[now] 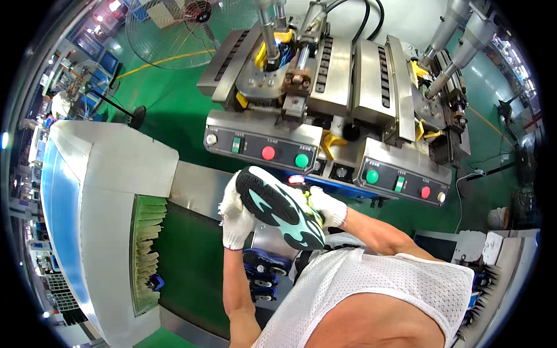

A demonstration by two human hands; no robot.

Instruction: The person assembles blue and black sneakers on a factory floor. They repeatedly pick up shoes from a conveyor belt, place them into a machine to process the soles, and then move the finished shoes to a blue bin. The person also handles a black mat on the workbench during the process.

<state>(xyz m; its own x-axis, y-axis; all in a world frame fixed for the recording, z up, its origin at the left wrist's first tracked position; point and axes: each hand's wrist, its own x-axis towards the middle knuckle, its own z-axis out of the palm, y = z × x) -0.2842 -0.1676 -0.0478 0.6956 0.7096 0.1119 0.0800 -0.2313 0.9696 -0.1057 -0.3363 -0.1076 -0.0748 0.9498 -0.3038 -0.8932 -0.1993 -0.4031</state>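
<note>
Between my two gloved hands is a sneaker [272,203], tilted so that its black, mint and white sole faces me. My left hand [237,217], in a white knit glove, grips it at the left end; part of those fingers is hidden behind the sole. On the other side my right hand [328,207], also in a white glove, holds the shoe's upper near bright yellow-green parts. The shoe is in the air just in front of a metal machine [336,69] with two stations. Below my left wrist lie several dark blue shoes [264,269].
Two control panels [261,142] [400,180] with red and green buttons face me. At left, a green conveyor belt [191,272] runs into a pale housing [110,174] with a fringed curtain [149,249]. A wire-guarded fan [185,29] stands beyond. Black bristles [487,284] show at right.
</note>
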